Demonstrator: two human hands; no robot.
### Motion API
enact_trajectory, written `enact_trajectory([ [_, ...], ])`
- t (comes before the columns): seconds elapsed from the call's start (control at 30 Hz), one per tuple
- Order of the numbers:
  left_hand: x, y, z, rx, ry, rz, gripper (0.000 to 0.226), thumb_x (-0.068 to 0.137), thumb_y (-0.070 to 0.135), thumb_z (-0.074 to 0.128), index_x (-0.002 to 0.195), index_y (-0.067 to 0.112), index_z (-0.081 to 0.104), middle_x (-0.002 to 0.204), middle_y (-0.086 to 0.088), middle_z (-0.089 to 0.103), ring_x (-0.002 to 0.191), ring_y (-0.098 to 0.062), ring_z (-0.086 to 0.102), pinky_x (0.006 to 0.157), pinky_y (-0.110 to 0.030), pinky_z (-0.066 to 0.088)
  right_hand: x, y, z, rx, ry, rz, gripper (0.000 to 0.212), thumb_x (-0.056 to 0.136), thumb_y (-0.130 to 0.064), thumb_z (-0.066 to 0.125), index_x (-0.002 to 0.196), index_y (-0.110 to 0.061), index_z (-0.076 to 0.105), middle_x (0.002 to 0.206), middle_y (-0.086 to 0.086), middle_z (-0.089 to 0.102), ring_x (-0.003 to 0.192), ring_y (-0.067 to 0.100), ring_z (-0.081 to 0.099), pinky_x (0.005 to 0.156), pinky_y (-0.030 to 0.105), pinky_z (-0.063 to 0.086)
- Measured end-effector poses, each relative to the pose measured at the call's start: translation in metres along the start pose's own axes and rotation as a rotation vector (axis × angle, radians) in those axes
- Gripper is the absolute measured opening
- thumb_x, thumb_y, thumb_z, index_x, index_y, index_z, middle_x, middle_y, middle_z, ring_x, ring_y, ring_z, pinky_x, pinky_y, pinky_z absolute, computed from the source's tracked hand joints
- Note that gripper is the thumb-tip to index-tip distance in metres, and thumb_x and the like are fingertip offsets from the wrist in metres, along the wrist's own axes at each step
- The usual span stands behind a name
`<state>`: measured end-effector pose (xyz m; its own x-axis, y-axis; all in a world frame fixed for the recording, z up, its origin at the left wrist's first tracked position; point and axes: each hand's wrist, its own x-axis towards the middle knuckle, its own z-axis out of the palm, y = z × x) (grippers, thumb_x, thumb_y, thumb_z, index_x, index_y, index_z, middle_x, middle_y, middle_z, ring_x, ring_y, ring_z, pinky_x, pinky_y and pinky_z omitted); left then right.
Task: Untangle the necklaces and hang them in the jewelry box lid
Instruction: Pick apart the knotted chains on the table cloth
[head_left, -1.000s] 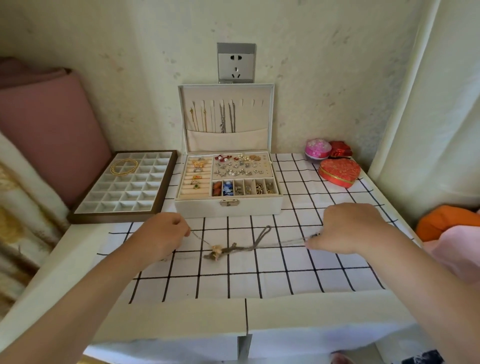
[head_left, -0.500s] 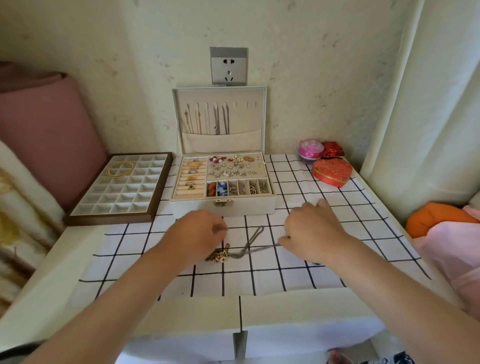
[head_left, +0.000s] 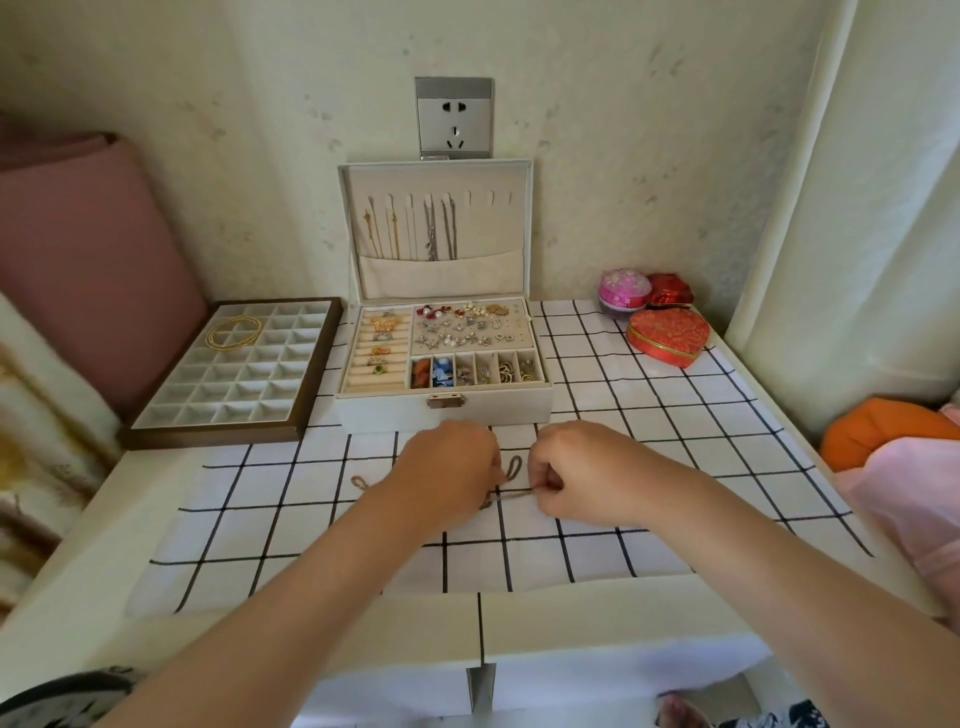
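Fingers (head_left: 545, 480) of my R hand (head_left: 587, 473) are curled, thumb + index pinching one end of the tangled necklaces (head_left: 511, 493). L hand (head_left: 452, 467) sits knuckles-up just beside it, fingers curled down onto the same chain, gripping it. A short strand runs taut btwn both hands. One loop pokes up btwn the hands; another peeks out left of my L wrist.

All of it lies on the grid cloth (head_left: 597, 551) over the bench (head_left: 104, 545), just in front of the jewelry box (head_left: 441, 413). Its lid (head_left: 519, 218) stands upright against the wall, w/ a few hung chains (head_left: 431, 228) dropping into the lid pocket. Tray (head_left: 156, 436) w/ a gold coil (head_left: 232, 332) sits just left of the box. Heart box (head_left: 667, 335) + pink round box (head_left: 623, 288) sit at the far right corner, well apart from my hands. Socket (head_left: 453, 117) on the wall above the lid.
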<state>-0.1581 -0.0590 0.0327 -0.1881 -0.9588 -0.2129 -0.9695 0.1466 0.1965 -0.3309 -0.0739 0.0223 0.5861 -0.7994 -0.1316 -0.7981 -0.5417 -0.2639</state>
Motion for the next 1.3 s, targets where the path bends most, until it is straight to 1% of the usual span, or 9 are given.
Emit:
enact_trajectory([
  [0.27, -0.017, -0.017, -0.019, -1.397, 0.409, -0.227, 0.018, 0.107, 0.018, 0.038, 0.102, 0.011, 0.054, 0.067, -0.003, 0.067, 0.067, -0.02, 0.07, 0.061, -0.027, 0.058, 0.004, -0.004, -0.011, 1.142, 0.081, 0.339, 0.021, 0.093, -0.014, 0.037, 0.078, -0.007, 0.05, 0.061, 0.009, 0.055, 0.054, 0.024, 0.048, 0.056, 0.035, 0.045],
  [0.37, -0.02, -0.023, -0.024, -1.463, 0.547, -0.292, 0.018, 0.107, 0.018, 0.036, 0.101, 0.013, 0.051, 0.066, -0.005, 0.063, 0.054, -0.017, 0.065, 0.053, -0.031, 0.058, 0.004, 0.001, -0.012, 1.121, 0.072, 0.455, 0.017, 0.085, -0.018, 0.037, 0.068, -0.019, 0.037, 0.055, 0.0, 0.032, 0.047, 0.015, 0.02, 0.05, 0.027, 0.016],
  [0.47, -0.017, -0.035, -0.027, -1.506, 0.663, -0.39, 0.016, 0.107, 0.021, 0.037, 0.101, 0.018, 0.052, 0.065, 0.001, 0.055, 0.045, -0.009, 0.05, 0.045, -0.025, 0.046, 0.001, 0.007, -0.014, 0.758, 0.121, 0.364, 0.023, 0.088, -0.029, 0.054, 0.069, -0.017, 0.047, 0.06, -0.007, 0.041, 0.05, 0.012, 0.034, 0.051, 0.027, 0.025],
  [0.63, -0.018, -0.054, -0.027, -1.425, 0.713, -0.444, 0.014, 0.105, 0.018, 0.04, 0.112, 0.012, 0.051, 0.075, 0.0, 0.053, 0.05, -0.01, 0.042, 0.041, -0.02, 0.036, 0.0, 0.019, -0.018, 0.557, 0.119, 0.274, 0.02, 0.085, -0.045, 0.073, 0.086, -0.025, 0.077, 0.087, -0.004, 0.074, 0.084, 0.012, 0.068, 0.08, 0.032, 0.05],
  [0.77, -0.025, -0.066, -0.024, -1.3, 0.632, -0.4, 0.024, 0.103, 0.005, 0.036, 0.108, 0.021, 0.052, 0.082, -0.004, 0.055, 0.053, -0.012, 0.048, 0.044, -0.025, 0.042, -0.002, 0.026, -0.024, 0.334, 0.101, 0.271, 0.022, 0.089, -0.045, 0.07, 0.072, -0.03, 0.072, 0.063, -0.003, 0.066, 0.065, 0.011, 0.06, 0.064, 0.03, 0.045],
  [1.03, -0.028, -0.089, -0.001, -1.256, 0.309, -0.447, 0.03, 0.096, -0.006, 0.038, 0.091, -0.004, 0.067, 0.077, -0.008, 0.051, 0.058, -0.015, 0.051, 0.056, -0.026, 0.048, 0.0, 0.024, -0.012, -0.05, 0.024, 0.238, 0.029, 0.094, -0.038, 0.058, 0.071, -0.021, 0.061, 0.091, 0.001, 0.058, 0.085, 0.021, 0.057, 0.07, 0.034, 0.045],
  [1.13, -0.029, -0.107, 0.008, -0.565, 0.306, -0.354, 0.033, 0.1, 0.003, 0.043, 0.105, 0.021, 0.07, 0.101, -0.002, 0.062, 0.092, -0.02, 0.06, 0.082, -0.031, 0.052, 0.0, 0.016, -0.012, -0.13, 0.086, 0.159, 0.004, 0.088, -0.03, 0.062, 0.087, -0.032, 0.064, 0.102, -0.009, 0.053, 0.101, 0.015, 0.05, 0.083, 0.031, 0.04],
  [1.2, -0.035, -0.107, 0.007, -0.177, 0.273, -0.318, 0.03, 0.103, 0.02, 0.045, 0.124, 0.029, 0.064, 0.121, -0.002, 0.055, 0.108, -0.021, 0.057, 0.093, -0.035, 0.051, 0.003, 0.011, -0.009, -0.111, 0.127, 0.097, 0.015, 0.088, -0.025, 0.062, 0.1, -0.032, 0.068, 0.106, -0.01, 0.054, 0.103, 0.014, 0.05, 0.09, 0.032, 0.042],
  [1.3, -0.038, -0.09, 0.005, -0.055, 0.308, -0.262, 0.029, 0.101, 0.029, 0.05, 0.127, 0.033, 0.061, 0.129, 0.002, 0.049, 0.118, -0.019, 0.052, 0.095, -0.034, 0.051, 0.007, 0.004, -0.005, 0.057, 0.132, 0.021, 0.018, 0.087, -0.023, 0.064, 0.101, -0.032, 0.071, 0.099, -0.013, 0.056, 0.096, 0.008, 0.054, 0.087, 0.029, 0.047],
])
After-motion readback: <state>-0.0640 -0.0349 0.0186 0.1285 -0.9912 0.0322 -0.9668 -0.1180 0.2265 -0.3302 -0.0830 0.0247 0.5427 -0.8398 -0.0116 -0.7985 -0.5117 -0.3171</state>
